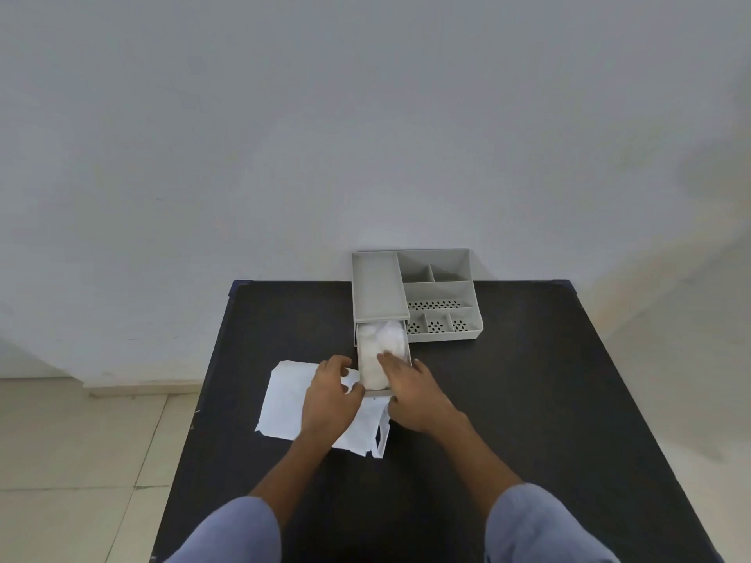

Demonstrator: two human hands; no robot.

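A grey plastic organiser (441, 294) stands at the far edge of a black table (528, 400). Its drawer (380, 394) is pulled out toward me and holds crumpled white material (382, 351). My right hand (410, 394) lies over the drawer's front right corner, its straight fingers pressing on the white material inside. My left hand (331, 396) is at the drawer's left front corner, thumb toward the drawer, fingers loosely curved over a flat white bag (284, 400) lying on the table.
The organiser's right side has several open compartments (439, 314), some with perforated floors. A pale wall rises right behind the table. Tiled floor (81, 461) shows to the left. The table's right half is bare black surface.
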